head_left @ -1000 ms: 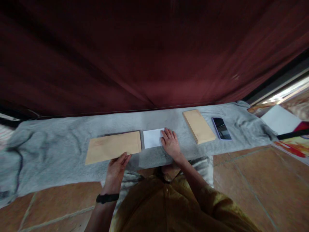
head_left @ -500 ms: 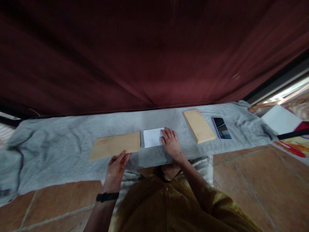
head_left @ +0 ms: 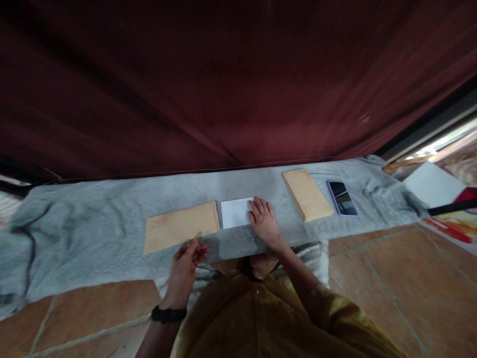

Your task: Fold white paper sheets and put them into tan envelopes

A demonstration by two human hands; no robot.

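Observation:
A brown paper envelope point(head_left: 179, 224) lies slightly slanted on the grey cloth point(head_left: 100, 214), left of centre. My left hand point(head_left: 189, 257), a dark band on its wrist, is at the envelope's near edge, with thumb and fingertips closed on that edge and other fingers curled below it. To the right of the envelope is a small stack of white paper or card point(head_left: 235, 214). Flat on its right end rests my right hand point(head_left: 264, 220), fingers spread and holding nothing. The part of the white paper beneath that hand is hidden.
A stack of brown envelopes point(head_left: 307, 195) lies slanted to the right, with a purple-edged phone point(head_left: 342, 198) beside it. Dark red fabric point(head_left: 238, 89) hangs behind the cloth-covered surface. Tiled floor point(head_left: 372, 278) shows below, and a white sheet point(head_left: 434, 184) is at far right.
The envelope has shifted a little to the right and turned slightly, its left end coming nearer to me. My left hand has moved right and slightly toward me. My right hand stays put.

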